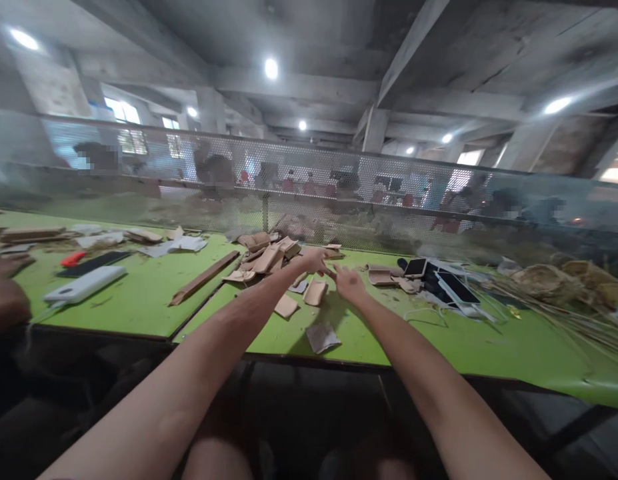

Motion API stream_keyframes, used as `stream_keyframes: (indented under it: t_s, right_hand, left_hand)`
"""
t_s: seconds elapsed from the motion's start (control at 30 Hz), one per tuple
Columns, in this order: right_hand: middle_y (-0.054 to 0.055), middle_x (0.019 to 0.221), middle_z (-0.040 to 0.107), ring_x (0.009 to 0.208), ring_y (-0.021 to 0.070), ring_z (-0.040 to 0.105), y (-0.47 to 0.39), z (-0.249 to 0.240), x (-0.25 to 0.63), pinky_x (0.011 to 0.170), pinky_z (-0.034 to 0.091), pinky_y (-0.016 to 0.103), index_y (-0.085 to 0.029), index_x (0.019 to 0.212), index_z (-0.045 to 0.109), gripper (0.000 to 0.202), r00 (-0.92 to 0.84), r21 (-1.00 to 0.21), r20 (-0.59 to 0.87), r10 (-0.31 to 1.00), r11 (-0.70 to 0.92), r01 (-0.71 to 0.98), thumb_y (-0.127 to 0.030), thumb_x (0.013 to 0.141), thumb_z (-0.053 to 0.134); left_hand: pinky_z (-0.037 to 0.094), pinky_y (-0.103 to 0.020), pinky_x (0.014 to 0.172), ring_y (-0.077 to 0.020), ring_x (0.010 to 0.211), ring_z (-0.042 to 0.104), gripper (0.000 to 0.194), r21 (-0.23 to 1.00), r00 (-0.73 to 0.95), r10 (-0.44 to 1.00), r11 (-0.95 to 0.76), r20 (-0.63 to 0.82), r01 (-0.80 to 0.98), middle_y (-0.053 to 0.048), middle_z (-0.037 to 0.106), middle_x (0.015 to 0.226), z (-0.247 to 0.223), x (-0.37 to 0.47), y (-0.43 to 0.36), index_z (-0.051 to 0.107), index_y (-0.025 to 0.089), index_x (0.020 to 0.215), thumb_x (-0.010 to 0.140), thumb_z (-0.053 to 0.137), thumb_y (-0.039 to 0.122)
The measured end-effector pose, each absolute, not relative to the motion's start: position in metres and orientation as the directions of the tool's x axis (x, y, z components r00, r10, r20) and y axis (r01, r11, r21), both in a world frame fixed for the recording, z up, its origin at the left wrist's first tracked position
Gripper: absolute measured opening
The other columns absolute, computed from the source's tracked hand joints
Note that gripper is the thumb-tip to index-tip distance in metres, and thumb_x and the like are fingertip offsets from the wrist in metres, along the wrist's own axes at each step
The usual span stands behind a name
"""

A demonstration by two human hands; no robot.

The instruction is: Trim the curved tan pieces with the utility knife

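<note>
My left hand (313,261) and my right hand (349,283) meet above the green table (359,337), fingertips almost touching. Their fingers look bent together in a pinch; whatever lies between them is too small and blurred to make out. Just left of my hands is a heap of curved light-brown pieces (269,259), like split bamboo or bark. Two loose brown pieces, one curved (316,292) and one flatter (287,306), lie below my hands. Closer to the front edge rests a crumpled whitish scrap (323,338).
A long brown strip (203,279) lies left of the heap. Farther left are a white power bank (85,285), a dark flat object (96,264) and a co-worker's arm (6,293). Phones (457,288) with cables and long thin stalks (553,307) occupy the right. Behind runs a perforated metal screen (299,180).
</note>
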State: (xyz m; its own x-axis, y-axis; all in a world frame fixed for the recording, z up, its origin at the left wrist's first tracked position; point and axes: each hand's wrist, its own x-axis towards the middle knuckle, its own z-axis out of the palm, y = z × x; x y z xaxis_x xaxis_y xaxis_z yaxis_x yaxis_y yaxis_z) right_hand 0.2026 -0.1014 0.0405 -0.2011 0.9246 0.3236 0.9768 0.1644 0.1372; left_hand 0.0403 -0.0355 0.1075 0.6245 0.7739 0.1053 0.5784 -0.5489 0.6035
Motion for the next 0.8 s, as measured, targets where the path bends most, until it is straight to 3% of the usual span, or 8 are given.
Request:
stream_keyframes:
  t_s: [0.1, 0.17, 0.27, 0.33, 0.4, 0.53, 0.63, 0.8]
  right_hand:
    - [0.016, 0.138, 0.059, 0.119, 0.0286, 0.054, -0.105, 0.047, 0.203, 0.095, 0.042, 0.040, -0.018, 0.134, 0.060, 0.043, -0.218, 0.169, 0.365, 0.905, 0.166, 0.972, -0.016, 0.097, 0.038]
    - [0.018, 0.127, 0.064, 0.113, 0.0280, 0.058, -0.106, 0.051, 0.201, 0.094, 0.042, 0.040, -0.015, 0.131, 0.060, 0.040, -0.178, 0.155, 0.400, 0.899, 0.125, 0.980, -0.023, 0.101, 0.036]
    - [0.017, 0.108, 0.070, 0.101, 0.0260, 0.062, -0.105, 0.052, 0.200, 0.089, 0.044, 0.037, -0.012, 0.126, 0.062, 0.041, -0.112, 0.125, 0.428, 0.897, 0.064, 0.990, -0.032, 0.104, 0.033]
    - [0.016, 0.105, 0.070, 0.099, 0.0255, 0.063, -0.104, 0.050, 0.201, 0.086, 0.045, 0.036, -0.012, 0.123, 0.063, 0.042, -0.100, 0.121, 0.438, 0.893, 0.052, 0.991, -0.034, 0.104, 0.033]
    - [0.015, 0.104, 0.070, 0.096, 0.0253, 0.064, -0.102, 0.046, 0.205, 0.082, 0.046, 0.035, -0.014, 0.122, 0.064, 0.042, -0.089, 0.117, 0.445, 0.891, 0.041, 0.992, -0.035, 0.105, 0.032]
    - [0.013, 0.111, 0.069, 0.094, 0.0254, 0.063, -0.095, 0.037, 0.214, 0.078, 0.047, 0.036, -0.024, 0.126, 0.064, 0.042, -0.120, 0.141, 0.445, 0.887, 0.063, 0.988, -0.034, 0.105, 0.029]
    - [0.012, 0.119, 0.066, 0.096, 0.0265, 0.062, -0.090, 0.032, 0.219, 0.078, 0.048, 0.038, -0.028, 0.130, 0.063, 0.043, -0.149, 0.173, 0.424, 0.894, 0.081, 0.982, -0.030, 0.103, 0.029]
    - [0.014, 0.123, 0.066, 0.101, 0.0265, 0.062, -0.085, 0.022, 0.222, 0.083, 0.048, 0.037, -0.024, 0.130, 0.064, 0.044, -0.166, 0.175, 0.412, 0.896, 0.101, 0.979, -0.022, 0.100, 0.032]
  left_hand:
    - [0.051, -0.019, 0.060, -0.0134, 0.062, 0.068, 0.042, 0.578, 0.678, 0.733, -0.571, 0.041, 0.583, -0.006, 0.074, 0.079, 0.116, 0.034, -0.032, 0.071, 0.012, 0.105, 0.070, 0.084, 0.031]
    - [0.047, -0.017, 0.058, -0.0123, 0.058, 0.065, 0.023, 0.468, 0.712, 0.702, -0.630, 0.002, 0.620, -0.004, 0.071, 0.066, 0.121, 0.034, -0.030, 0.073, 0.013, 0.084, 0.075, 0.079, 0.033]
    - [0.043, -0.017, 0.055, -0.0118, 0.053, 0.060, 0.021, 0.336, 0.725, 0.689, -0.682, -0.004, 0.650, -0.002, 0.063, 0.051, 0.123, 0.037, -0.029, 0.072, 0.014, 0.069, 0.082, 0.070, 0.031]
    - [0.044, -0.018, 0.058, -0.0124, 0.054, 0.059, 0.020, 0.298, 0.729, 0.684, -0.705, 0.042, 0.644, -0.003, 0.062, 0.051, 0.121, 0.041, -0.031, 0.073, 0.015, 0.069, 0.083, 0.066, 0.027]
    - [0.045, -0.020, 0.064, -0.0142, 0.061, 0.060, 0.018, 0.210, 0.728, 0.662, -0.748, 0.178, 0.629, -0.005, 0.065, 0.058, 0.116, 0.044, -0.032, 0.074, 0.016, 0.070, 0.083, 0.064, 0.023]
    - [0.047, -0.026, 0.071, -0.0202, 0.073, 0.065, 0.019, 0.154, 0.719, 0.659, -0.751, 0.220, 0.642, -0.013, 0.072, 0.078, 0.104, 0.051, -0.034, 0.076, 0.014, 0.076, 0.086, 0.061, 0.022]
    - [0.048, -0.030, 0.076, -0.0239, 0.081, 0.067, 0.023, 0.138, 0.701, 0.676, -0.735, 0.226, 0.664, -0.016, 0.073, 0.087, 0.097, 0.055, -0.033, 0.077, 0.013, 0.086, 0.088, 0.058, 0.024]
    - [0.048, -0.031, 0.076, -0.0280, 0.090, 0.069, 0.019, 0.206, 0.686, 0.686, -0.728, 0.244, 0.654, -0.016, 0.074, 0.093, 0.089, 0.049, -0.025, 0.078, 0.019, 0.088, 0.086, 0.063, 0.030]
